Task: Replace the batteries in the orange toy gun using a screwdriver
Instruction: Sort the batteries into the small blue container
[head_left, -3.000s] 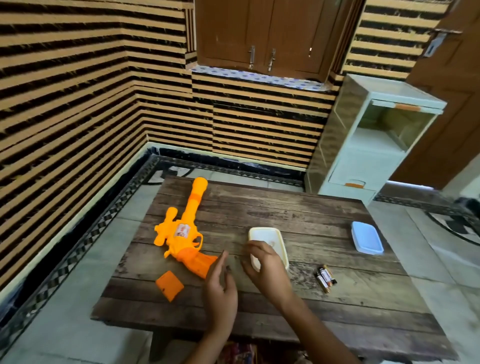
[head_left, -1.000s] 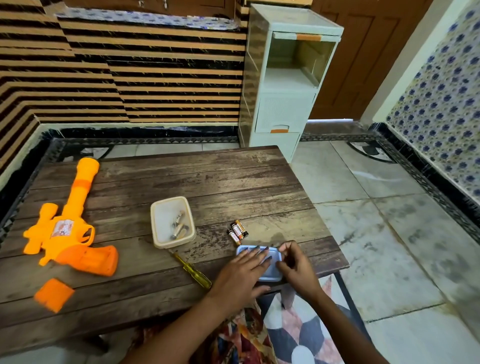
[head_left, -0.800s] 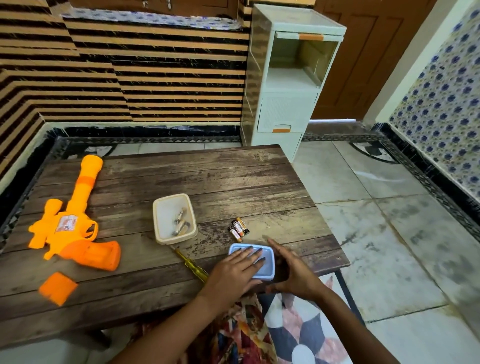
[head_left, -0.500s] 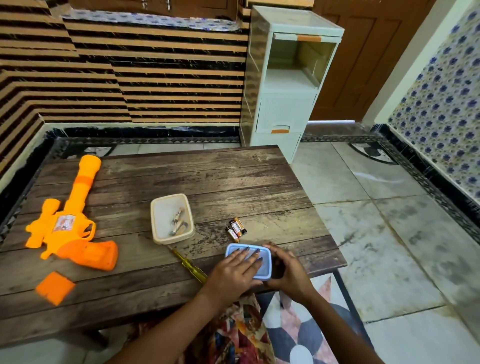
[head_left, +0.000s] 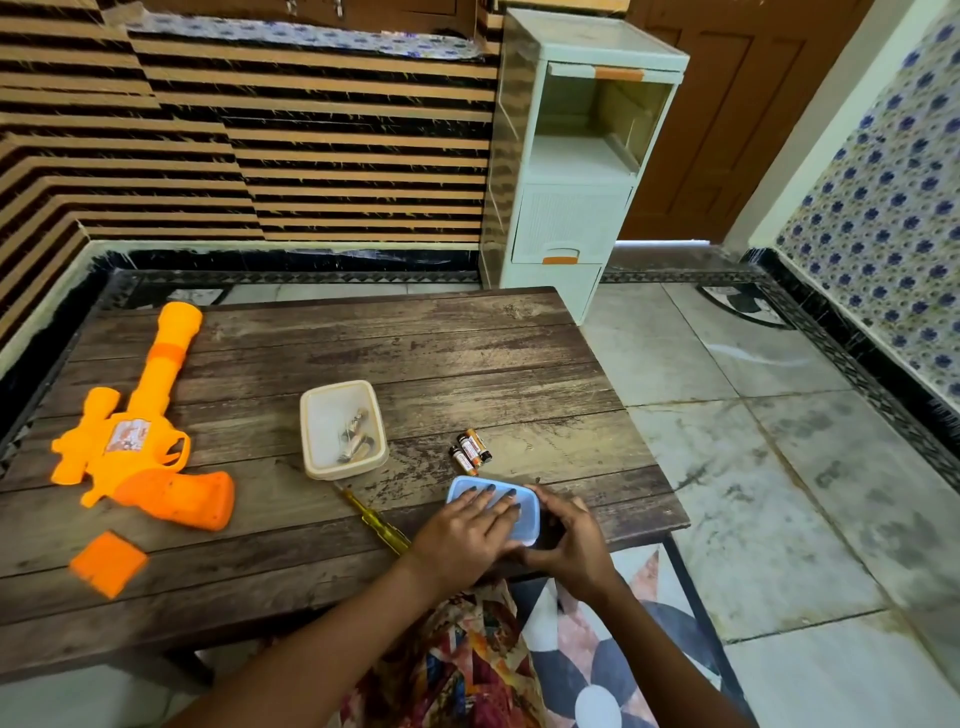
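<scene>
Three seconds ago both hands were at the cream tub (head_left: 343, 428) and the blue lid (head_left: 527, 519) lay well off to the tub's right, near the table's far side. Now the lid sits to the tub's right and nearer the person, at the edge of the wooden table (head_left: 415, 338). The left hand (head_left: 470, 525) lies flat across it with fingers straight and slightly spread, and the right hand (head_left: 569, 540) has its fingers curled round the lid's right edge. In the last second the lid has barely shifted; only the right hand has come round the rim. The tub holds what look like spent cells (head_left: 356, 436), so the lid was probably fetched to close it. The fresh batteries (head_left: 470, 449) wait just right of the tub, and the screwdriver (head_left: 376, 522) lies just nearer than the tub. The orange toy gun (head_left: 145, 441) and its loose cover (head_left: 109, 563) are well to the left, so reloading has not begun.
</scene>
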